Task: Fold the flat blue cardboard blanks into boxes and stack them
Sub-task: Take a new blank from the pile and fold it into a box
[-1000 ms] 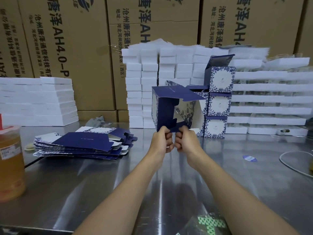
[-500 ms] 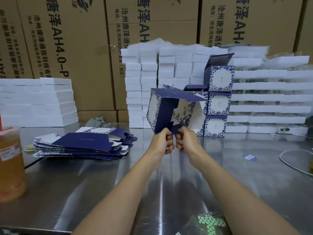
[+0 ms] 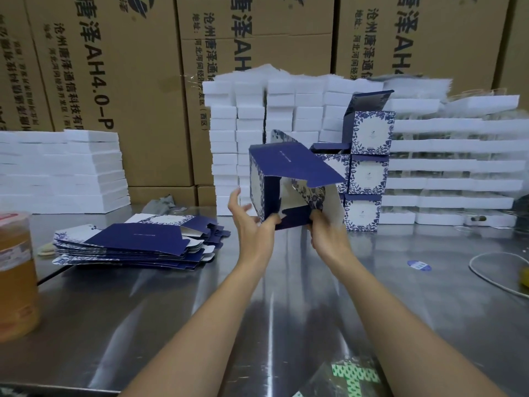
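Right hand (image 3: 326, 233) clamped the box (image 3: 286, 164) at five o'clock, steadying it; left hand (image 3: 252, 224), fingers spread, thumbed its flap (image 3: 294, 217) inward.

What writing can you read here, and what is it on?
"唐泽AH4.0-P": left brown carton.
"沧州唐泽通信科技有", cut off below: same carton.
"地址:河北河间经济开发区(西区)": middle brown carton.
"唐泽AH", rest hidden: right brown carton.
Too small or blurred: print on the half-folded blue box, stacked folded boxes, drink cup label, round blue sticker.
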Motion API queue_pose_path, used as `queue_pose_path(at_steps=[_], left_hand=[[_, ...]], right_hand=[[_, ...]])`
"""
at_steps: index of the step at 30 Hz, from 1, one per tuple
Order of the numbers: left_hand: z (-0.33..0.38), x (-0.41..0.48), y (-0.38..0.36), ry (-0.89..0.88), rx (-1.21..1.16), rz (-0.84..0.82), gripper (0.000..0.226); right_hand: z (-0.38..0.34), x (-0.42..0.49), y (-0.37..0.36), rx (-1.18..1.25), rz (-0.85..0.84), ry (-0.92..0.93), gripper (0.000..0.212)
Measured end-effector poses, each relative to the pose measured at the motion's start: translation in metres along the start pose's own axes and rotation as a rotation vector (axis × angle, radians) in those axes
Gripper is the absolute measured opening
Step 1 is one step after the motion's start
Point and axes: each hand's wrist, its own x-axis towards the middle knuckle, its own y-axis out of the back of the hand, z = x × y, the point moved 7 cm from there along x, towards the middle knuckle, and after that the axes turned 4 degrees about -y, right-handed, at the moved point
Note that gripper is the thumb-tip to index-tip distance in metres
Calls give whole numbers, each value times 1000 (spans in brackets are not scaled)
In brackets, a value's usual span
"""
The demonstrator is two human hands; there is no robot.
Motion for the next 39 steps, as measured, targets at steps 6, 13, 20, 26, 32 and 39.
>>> queue_pose_path(at_steps=[6, 13, 20, 26, 32, 39], left_hand=[[31, 4, 3, -428, 285, -59, 68], [11, 12, 10, -150, -39, 0, 54], [9, 14, 10, -174, 179, 0, 43], [17, 12, 22, -325, 585, 87, 19], [-4, 21, 32, -119, 645, 194, 17], [-34, 25, 62, 223, -9, 495, 15]], right_hand=[[4, 6, 9, -251, 57, 9, 41], [5, 3, 7, -402, 34, 110, 60], [-9, -8, 10, -425, 97, 210, 91], [-12, -3, 20, -393, 244, 210, 74], [-36, -19, 13, -177, 211, 465, 37], [-26, -15, -4, -116, 208, 421, 27]])
